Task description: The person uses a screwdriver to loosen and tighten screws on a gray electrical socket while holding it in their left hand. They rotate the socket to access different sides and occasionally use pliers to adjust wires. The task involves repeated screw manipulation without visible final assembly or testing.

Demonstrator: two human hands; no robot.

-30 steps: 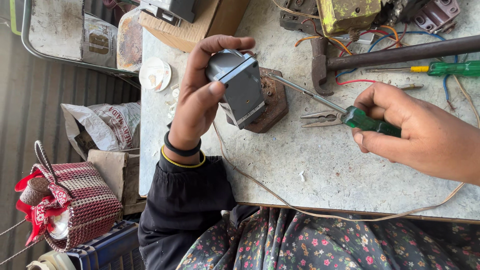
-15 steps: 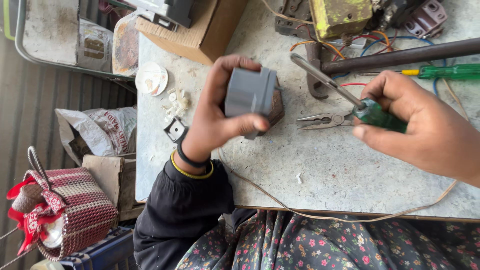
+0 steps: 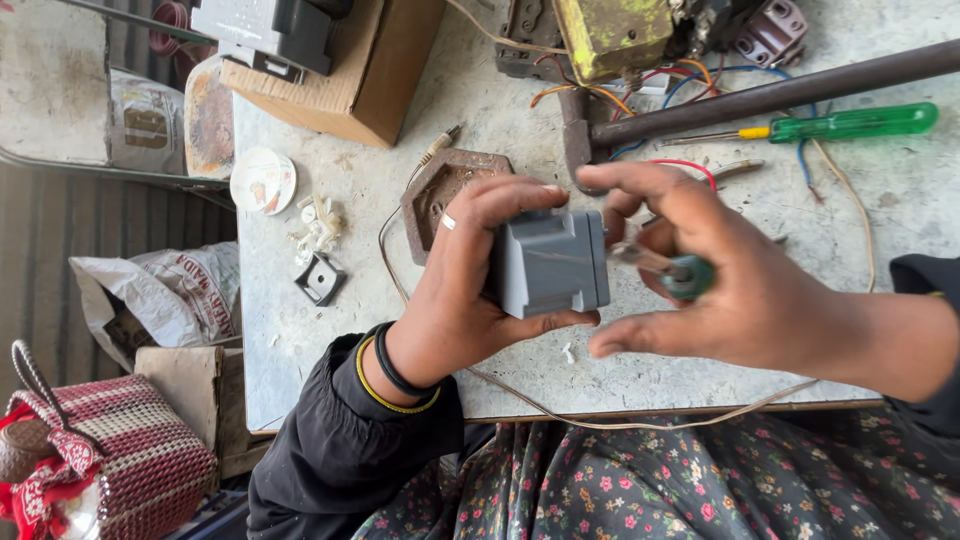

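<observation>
Two hands point(image 3: 600, 270), grey box point(image 3: 553, 262), screwdriver point(image 3: 672, 268)

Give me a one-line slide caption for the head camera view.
Left hand grips a grey plastic box while the right hand brings a green-handled screwdriver to it over a cluttered workbench.

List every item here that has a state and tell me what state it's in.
Left hand: gripping the grey box.
Grey box: held up above the table.
Right hand: fingers spread, holding a green-handled tool against the box.
Green screwdriver: lying flat on the table, untouched.
Hammer: lying on the table.
Cardboard box: closed.
</observation>
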